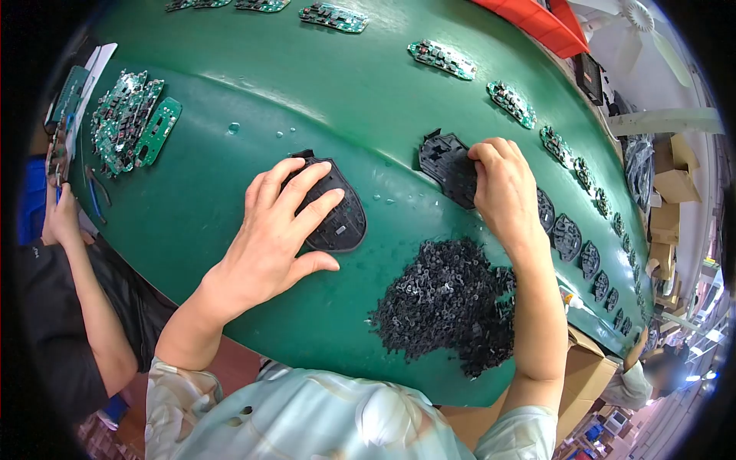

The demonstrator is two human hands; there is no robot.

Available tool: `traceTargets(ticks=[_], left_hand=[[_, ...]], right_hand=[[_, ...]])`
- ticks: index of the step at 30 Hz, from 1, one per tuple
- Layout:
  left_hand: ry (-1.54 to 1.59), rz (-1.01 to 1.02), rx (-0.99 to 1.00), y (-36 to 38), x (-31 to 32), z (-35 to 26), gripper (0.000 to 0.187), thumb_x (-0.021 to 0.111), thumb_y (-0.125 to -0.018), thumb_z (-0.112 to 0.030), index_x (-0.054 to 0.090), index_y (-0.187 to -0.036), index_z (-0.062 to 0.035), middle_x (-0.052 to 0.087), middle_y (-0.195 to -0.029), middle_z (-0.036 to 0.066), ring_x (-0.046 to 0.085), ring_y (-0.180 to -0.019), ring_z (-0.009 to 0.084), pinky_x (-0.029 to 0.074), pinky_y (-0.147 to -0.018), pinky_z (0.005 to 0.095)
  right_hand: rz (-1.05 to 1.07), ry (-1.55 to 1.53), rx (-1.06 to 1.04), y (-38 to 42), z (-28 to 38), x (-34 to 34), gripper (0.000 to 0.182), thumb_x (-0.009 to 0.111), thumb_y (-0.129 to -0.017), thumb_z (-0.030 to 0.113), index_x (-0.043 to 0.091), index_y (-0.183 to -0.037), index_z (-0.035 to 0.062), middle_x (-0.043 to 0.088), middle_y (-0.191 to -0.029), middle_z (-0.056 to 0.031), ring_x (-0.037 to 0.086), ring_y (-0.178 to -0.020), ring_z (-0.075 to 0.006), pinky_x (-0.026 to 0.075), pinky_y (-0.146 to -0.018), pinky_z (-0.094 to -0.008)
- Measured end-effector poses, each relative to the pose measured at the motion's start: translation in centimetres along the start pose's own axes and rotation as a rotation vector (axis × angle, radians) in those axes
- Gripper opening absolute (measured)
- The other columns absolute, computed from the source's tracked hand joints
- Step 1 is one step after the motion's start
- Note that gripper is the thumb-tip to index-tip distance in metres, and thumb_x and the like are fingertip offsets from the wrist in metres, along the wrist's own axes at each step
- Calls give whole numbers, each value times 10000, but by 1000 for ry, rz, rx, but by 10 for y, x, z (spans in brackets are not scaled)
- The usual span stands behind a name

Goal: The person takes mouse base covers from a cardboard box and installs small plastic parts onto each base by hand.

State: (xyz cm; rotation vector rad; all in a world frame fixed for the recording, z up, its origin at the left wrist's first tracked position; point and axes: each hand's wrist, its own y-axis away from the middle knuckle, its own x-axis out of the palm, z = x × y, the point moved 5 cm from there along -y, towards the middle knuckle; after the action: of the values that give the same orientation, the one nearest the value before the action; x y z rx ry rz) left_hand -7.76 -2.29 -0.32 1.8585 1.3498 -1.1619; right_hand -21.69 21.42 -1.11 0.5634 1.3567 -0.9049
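My left hand (272,230) is open, its fingers spread over the edge of a black plastic shell (341,218) that lies on the green work surface (383,107). The fingertips rest on or just over the shell. Another black shell (451,170) lies further right, its ribbed side up. My right hand (502,188) is closed at that shell's right edge, thumb and fingers pinched together there. Between my forearms sits a large heap of small black plastic parts (437,299).
Green circuit boards (443,60) form a line along the far side, and more black shells (567,236) run off to the right. A pile of boards (126,123) and pliers (96,195) lie left, near a co-worker's hand (63,215). A red bin (537,23) stands at the back.
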Motion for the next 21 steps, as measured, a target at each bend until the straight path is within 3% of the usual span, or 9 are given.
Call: traceTargets(ticks=[5, 10, 15, 21], left_hand=[[1, -31, 1, -2, 1, 0, 821, 855, -647, -271, 520, -1356, -29, 437, -1459, 163, 372, -1358, 385, 297, -1104, 516], [63, -122, 12, -18, -6, 6, 960, 869, -650, -234, 395, -1458, -25, 443, -1445, 175, 397, -1354, 372, 295, -1130, 483], [109, -227, -22, -43, 0, 17, 1054, 894, -658, -241, 300, -1500, -17, 420, -1443, 215, 387, -1357, 400, 294, -1144, 496], [74, -301, -13, -73, 8, 30, 1060, 899, -662, -277, 300, -1491, 0, 426, -1427, 239, 407, -1338, 404, 310, -1131, 494]], right_hand=[[-75, -116, 60, 11, -7, -25, 209, 555, -802, -52, 680, -965, -16, 671, -1049, -149, 605, -1035, -334, 488, -925, -409], [-135, -182, 163, 44, -9, -61, 123, 605, -851, -26, 662, -959, -6, 678, -1009, -155, 636, -944, -340, 497, -839, -397], [-156, -195, 228, 92, -12, -76, 96, 639, -853, -31, 646, -949, -19, 669, -993, -155, 632, -925, -333, 492, -834, -391], [-131, -212, 330, 122, -12, -86, 95, 650, -850, -28, 638, -944, -21, 660, -994, -149, 614, -904, -318, 484, -805, -384]])
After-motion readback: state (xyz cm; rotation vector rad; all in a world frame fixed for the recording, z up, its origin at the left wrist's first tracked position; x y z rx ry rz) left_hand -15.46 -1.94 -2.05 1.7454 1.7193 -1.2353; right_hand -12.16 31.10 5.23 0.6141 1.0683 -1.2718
